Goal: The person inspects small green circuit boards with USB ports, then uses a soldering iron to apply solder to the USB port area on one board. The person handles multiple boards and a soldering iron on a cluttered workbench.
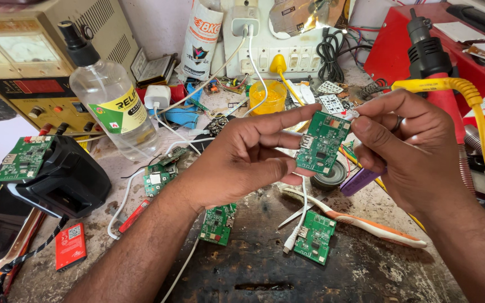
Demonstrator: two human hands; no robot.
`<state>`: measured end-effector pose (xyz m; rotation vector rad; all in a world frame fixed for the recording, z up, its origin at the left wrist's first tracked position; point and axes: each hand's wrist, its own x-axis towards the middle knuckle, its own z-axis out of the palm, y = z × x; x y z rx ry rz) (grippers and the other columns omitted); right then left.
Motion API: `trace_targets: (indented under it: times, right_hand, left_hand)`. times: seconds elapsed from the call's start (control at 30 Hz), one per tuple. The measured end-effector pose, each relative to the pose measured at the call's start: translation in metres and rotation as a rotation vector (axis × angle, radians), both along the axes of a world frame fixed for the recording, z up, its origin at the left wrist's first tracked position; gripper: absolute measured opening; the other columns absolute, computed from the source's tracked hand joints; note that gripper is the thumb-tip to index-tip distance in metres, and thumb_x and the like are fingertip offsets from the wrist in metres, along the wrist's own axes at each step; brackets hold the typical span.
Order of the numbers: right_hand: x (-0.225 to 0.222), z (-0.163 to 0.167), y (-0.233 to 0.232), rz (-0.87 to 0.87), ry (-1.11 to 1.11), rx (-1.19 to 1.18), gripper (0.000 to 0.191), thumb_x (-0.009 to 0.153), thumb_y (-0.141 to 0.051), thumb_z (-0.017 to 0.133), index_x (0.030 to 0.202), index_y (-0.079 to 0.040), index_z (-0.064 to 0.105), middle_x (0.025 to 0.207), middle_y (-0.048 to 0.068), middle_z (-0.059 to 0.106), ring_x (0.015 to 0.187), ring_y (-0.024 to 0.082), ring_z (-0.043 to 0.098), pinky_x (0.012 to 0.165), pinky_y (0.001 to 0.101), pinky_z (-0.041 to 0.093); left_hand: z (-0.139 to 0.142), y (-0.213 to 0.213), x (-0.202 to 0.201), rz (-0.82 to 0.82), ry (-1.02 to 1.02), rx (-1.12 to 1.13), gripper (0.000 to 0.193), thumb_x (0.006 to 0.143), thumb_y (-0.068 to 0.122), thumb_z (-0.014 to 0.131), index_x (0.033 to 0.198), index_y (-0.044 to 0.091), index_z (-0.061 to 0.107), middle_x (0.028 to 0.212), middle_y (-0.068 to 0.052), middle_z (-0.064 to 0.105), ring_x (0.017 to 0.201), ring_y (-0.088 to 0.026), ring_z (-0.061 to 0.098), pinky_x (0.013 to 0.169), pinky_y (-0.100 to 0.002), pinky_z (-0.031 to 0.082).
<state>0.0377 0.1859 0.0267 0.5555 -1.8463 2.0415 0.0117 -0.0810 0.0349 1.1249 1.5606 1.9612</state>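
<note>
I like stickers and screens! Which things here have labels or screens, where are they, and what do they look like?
Clear bottle, back left: yellow and green label.
White tube, back middle: orange and black print.
Beige box, far left: red screen.
Red flat battery, front left: small white label.

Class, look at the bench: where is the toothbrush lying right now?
In the head view, the toothbrush lies on the bench right of centre, below the right hand, with a green circuit board just to its left.
</note>
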Motion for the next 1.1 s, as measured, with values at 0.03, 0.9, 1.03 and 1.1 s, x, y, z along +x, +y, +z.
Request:
trace_targets:
  times: [0.03,0.9,1.03,1.1]
  right_hand:
    - [-0.0001,-0.0001,-0.0003,0.002,-0.002,-0.005,0.009,0.101,-0.004,0.07,0.109,-0.004,0.066,0.082,0.003,0.065,0.064,0.006,0.055,0.054,0.0217,0.047]
    - [-0.0011,-0.0005,0.0011,0.017,-0.008,0.01,0.012,0.099,-0.002,0.07,0.111,-0.002,0.066,0.083,0.005,0.067,0.062,0.008,0.058,0.053,0.021,0.048]
    - [-0.0005,-0.0023,0.0013,0.024,-0.001,-0.007,0.012,0.1,-0.002,0.07,0.111,-0.002,0.065,0.085,0.005,0.067,0.065,0.008,0.058,0.056,0.0219,0.049]
    - [-0.0004,-0.0024,0.0018,0.018,-0.004,-0.007,0.012,0.1,-0.002,0.07,0.111,-0.002,0.065,0.086,0.005,0.066,0.066,0.008,0.058,0.056,0.0223,0.05]
  left_hand:
    - [0.0,-0.0002,0.0002,0.006,0.003,-0.006,0.074,0.093,-0.014,0.056,0.16,0.013,0.042,0.125,-0.011,0.058,0.104,-0.015,0.071,0.1,-0.035,0.064]
    - [0.0006,0.0058,0.0003,0.063,0.1,-0.019,0.07,0.091,-0.013,0.054,0.157,0.009,0.045,0.163,-0.009,0.048,0.101,-0.012,0.071,0.094,-0.031,0.064]
    - [-0.0023,0.0062,-0.0002,0.082,0.155,-0.011,0.069,0.093,-0.009,0.065,0.156,0.009,0.046,0.162,-0.006,0.05,0.106,-0.01,0.069,0.097,-0.03,0.063]
    - [-0.0031,0.0068,-0.0001,0.097,0.187,-0.02,0.07,0.092,-0.007,0.072,0.156,0.009,0.048,0.161,-0.006,0.053,0.107,-0.007,0.067,0.098,-0.029,0.062]
